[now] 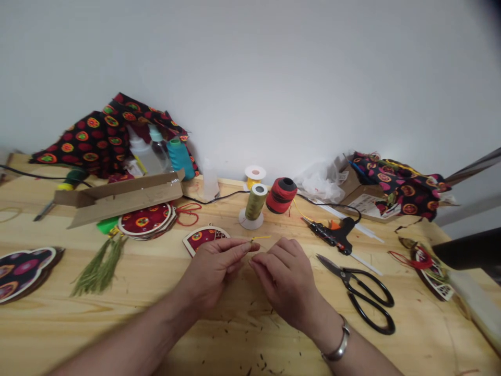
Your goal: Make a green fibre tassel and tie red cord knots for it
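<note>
Over the middle of the wooden table, my left hand (211, 269) is closed, its thumb and forefinger pinching a thin yellow cord (263, 237) whose end sticks out to the right. Just beside it my right hand (287, 279) is closed too, fingertips pressed together; whatever they hold is too small or hidden to make out. Behind the left hand lies a fan-shaped ornament (199, 238) with dark red patterned fabric, partly covered by the fingers. A spool of olive thread (256, 202) stands upright behind both hands. Black-handled scissors (346, 277) lie open to the right of my right hand.
A black glue gun (336, 234) and its cable lie behind the scissors. Red thread (282, 196) stands by the olive spool. Leftward are a cardboard tray (129, 198), green tassels (99, 266) and stacked ornaments (144, 219). Fabric (410, 193) spills from a box at right.
</note>
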### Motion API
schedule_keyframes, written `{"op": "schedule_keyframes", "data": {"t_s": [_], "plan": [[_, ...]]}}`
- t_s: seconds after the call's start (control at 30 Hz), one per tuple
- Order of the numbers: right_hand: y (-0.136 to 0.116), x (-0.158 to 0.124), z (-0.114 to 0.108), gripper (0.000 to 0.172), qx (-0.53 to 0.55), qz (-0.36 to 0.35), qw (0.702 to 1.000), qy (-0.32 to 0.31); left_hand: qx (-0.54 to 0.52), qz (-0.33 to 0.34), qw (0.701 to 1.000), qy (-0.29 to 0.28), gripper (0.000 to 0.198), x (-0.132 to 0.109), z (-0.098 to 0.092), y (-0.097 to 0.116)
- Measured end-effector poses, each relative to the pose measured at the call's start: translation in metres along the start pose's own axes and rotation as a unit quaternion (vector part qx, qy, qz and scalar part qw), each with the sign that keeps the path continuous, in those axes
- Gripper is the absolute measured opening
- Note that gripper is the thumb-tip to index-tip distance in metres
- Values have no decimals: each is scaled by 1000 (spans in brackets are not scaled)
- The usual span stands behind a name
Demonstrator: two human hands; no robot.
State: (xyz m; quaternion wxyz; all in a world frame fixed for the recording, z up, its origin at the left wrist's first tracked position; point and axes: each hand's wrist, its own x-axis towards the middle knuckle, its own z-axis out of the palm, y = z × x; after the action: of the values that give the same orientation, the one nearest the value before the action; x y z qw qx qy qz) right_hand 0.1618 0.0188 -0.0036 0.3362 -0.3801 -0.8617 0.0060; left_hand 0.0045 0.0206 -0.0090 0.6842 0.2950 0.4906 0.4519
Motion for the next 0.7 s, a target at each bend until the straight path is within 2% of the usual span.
{"op": "schedule_keyframes", "data": {"t_s": [0.53, 0.7], "plan": [[1, -4, 5, 12, 18, -4, 1000, -23, -30, -13, 999, -1, 10, -3, 3, 6], [-2, -2, 2, 10, 65, 17, 998, -3, -29, -12, 1000, 1, 10, -3, 2, 6]]}}
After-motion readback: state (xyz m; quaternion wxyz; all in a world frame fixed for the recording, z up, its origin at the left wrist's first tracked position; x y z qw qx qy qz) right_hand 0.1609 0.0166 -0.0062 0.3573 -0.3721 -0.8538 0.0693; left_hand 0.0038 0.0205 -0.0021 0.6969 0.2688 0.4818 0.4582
